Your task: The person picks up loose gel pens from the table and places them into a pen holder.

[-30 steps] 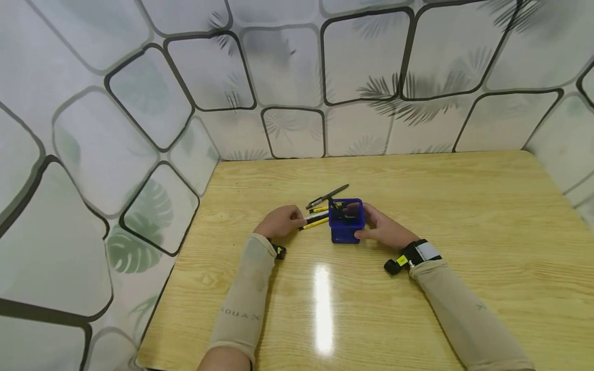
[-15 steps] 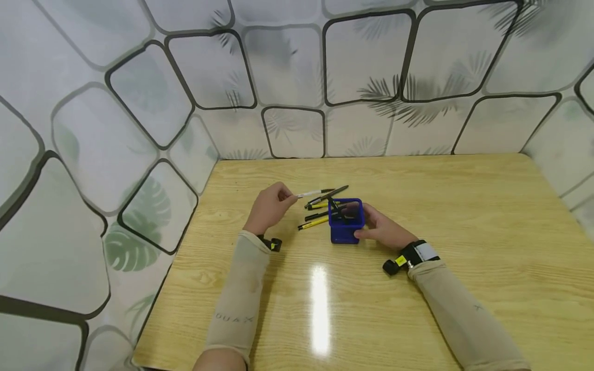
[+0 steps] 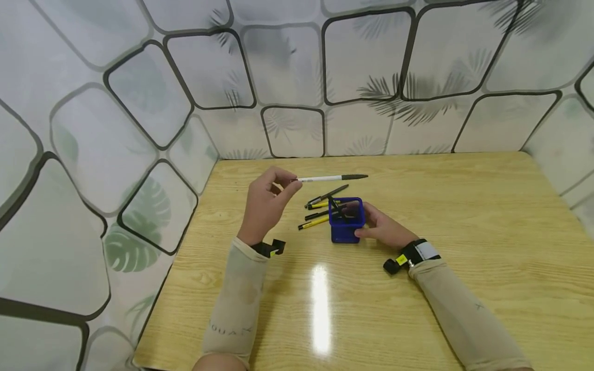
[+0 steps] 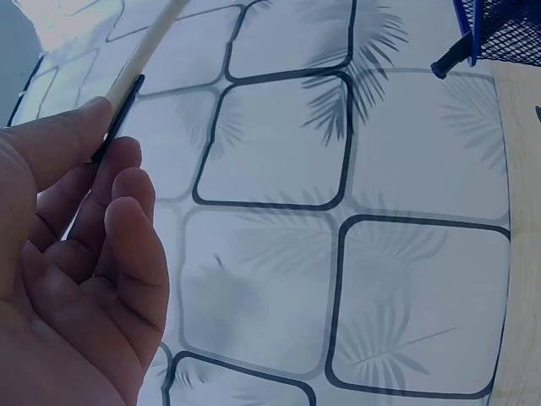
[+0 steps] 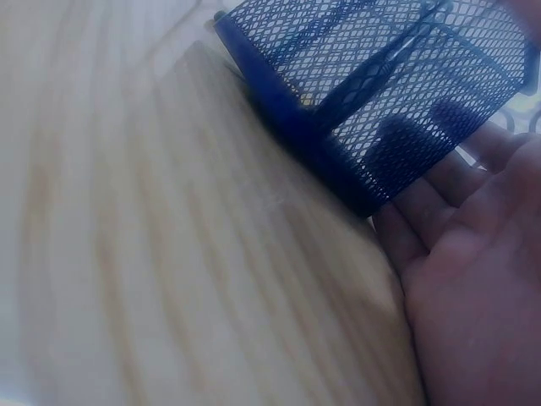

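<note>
My left hand (image 3: 266,206) pinches a white pen (image 3: 325,178) by its end between thumb and fingertips, and the pen's dark cap points right. In the left wrist view the white barrel (image 4: 145,52) rises from the thumb and forefinger. My right hand (image 3: 382,226) grips the side of a blue mesh pen holder (image 3: 345,235), fingers behind and thumb in front. A dark pen leans inside the holder, its end sticking out over the rim; through the mesh (image 5: 406,101) in the right wrist view its dark shape shows.
Left of the holder lie a grey pen (image 3: 327,196), a black pen (image 3: 315,215) and yellow pens, one yellow pen (image 3: 313,223) nearest me. All rest on a wooden table (image 3: 441,206). A patterned wall (image 3: 297,77) stands behind and at the left.
My left hand has picked the white pen out from among the pens left of the holder and lifted it up and away. My right hand stays on the holder.
</note>
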The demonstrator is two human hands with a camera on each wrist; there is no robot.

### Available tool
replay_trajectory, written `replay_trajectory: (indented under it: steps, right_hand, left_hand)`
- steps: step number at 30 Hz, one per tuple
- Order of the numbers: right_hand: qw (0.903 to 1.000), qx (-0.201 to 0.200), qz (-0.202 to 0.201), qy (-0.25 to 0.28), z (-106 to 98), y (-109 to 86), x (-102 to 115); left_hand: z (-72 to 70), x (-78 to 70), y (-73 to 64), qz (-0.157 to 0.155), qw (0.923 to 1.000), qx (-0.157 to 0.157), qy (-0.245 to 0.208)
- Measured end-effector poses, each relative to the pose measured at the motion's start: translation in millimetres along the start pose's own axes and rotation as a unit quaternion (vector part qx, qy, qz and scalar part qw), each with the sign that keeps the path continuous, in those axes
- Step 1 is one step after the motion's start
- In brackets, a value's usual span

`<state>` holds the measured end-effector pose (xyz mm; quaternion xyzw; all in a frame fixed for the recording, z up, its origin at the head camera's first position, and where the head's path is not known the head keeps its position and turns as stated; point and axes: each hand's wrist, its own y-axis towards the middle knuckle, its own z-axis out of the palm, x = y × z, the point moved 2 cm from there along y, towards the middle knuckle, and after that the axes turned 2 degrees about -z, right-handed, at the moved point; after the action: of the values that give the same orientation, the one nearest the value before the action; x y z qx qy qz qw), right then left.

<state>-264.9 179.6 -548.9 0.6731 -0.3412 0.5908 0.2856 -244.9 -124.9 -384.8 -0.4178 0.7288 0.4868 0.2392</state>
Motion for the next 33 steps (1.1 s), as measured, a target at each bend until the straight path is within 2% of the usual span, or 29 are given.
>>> replay_trajectory:
  steps: [9, 33]
  right_hand:
    - [0.9999, 0.002, -0.011, -0.007, -0.3, -0.1, 1.1]
    - [1.0, -0.001, 0.004, 0.008, -0.2, 0.7, 0.6]
  left_hand:
    - [4.1, -7.3, -1.1, 0.02, 0.9995, 0.021, 0.014]
    - [8.9, -5.7, -1.4, 0.02, 0.9984, 0.041, 0.032]
